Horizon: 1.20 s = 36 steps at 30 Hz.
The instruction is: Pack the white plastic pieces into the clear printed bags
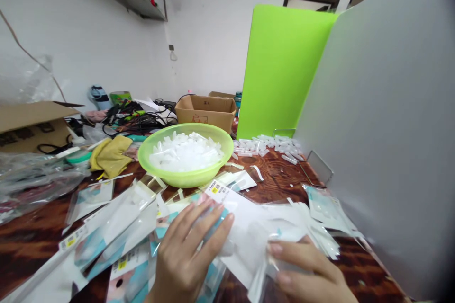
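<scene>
Clear-film packet, with a white backing card in it, lay on the surface right before the person, spread between two bare hands, its labelled end toward the light-green plastic bowl. From where I stood, the left hand rested over that end, fingers bent and a little apart; I couldn't tell whether its thumb pinched the card or the whole hand merely weighed it down. The right hand had the tighter grip: thumb and fingertip were drawn close together on the crumpled film at the other end and seemed to have a fold of it between them, though blur softened the contact.

I took the step in hand to be working the film at that end, either opening it or tucking it closed; I couldn't say which. To my eye, the next move called for the left hand to hold the card flat while the right drew the film straight without creasing the card.

Small translucent plastic pieces heaped the bowl, and similar ones lay loose by the green partition. More packets overlapped to the person's left, with another small stack on the right, beside the grey panel.
</scene>
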{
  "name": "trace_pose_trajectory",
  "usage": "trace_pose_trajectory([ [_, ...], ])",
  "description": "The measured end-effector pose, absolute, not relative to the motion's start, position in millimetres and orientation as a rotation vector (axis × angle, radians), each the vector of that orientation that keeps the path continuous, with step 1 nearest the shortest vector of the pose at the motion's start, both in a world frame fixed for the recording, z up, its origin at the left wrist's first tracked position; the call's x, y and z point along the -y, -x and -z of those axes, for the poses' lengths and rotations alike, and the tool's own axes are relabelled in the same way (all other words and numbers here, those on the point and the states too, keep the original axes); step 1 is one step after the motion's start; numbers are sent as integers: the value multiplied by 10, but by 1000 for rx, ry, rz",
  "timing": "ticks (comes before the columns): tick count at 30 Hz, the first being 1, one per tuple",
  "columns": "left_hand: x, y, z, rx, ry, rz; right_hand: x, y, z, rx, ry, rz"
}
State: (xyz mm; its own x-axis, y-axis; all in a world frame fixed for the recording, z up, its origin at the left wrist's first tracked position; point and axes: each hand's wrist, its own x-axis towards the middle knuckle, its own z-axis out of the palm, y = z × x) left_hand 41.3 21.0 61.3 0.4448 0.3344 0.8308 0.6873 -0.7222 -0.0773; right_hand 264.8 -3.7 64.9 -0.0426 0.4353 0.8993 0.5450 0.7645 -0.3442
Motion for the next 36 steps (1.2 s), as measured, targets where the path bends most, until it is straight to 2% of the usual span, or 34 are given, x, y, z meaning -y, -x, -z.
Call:
trace_pose_trajectory([
  [5, -193, -591, -513, 994, 2293, 1335, 10, -2451, -487, 1529, 694, -226],
  [12, -196, -615, -401, 941, 2368, 1322, 51, -2333, -524, 1358, 711, -172],
  [16, -176, -557, -398, 935, 2356, 1335, 33, -2312, -546, 1317, 622, 33],
  [21, -185, -541, -345, 935, 2278, 1351, 61, -2327, -463, 1560, 865, -111],
  [26, -210, -581, -263, 1000, 2298, 1486, 88, -2226, -398, 1537, 896, 58],
  [32, -217, -539, -249, 983, 2315, 1382, 62, -2270, -412, 1532, 800, 424],
  [36, -206, -507, -248, 977, 2311, 1391, 55, -2260, -417, 1546, 830, 465],
])
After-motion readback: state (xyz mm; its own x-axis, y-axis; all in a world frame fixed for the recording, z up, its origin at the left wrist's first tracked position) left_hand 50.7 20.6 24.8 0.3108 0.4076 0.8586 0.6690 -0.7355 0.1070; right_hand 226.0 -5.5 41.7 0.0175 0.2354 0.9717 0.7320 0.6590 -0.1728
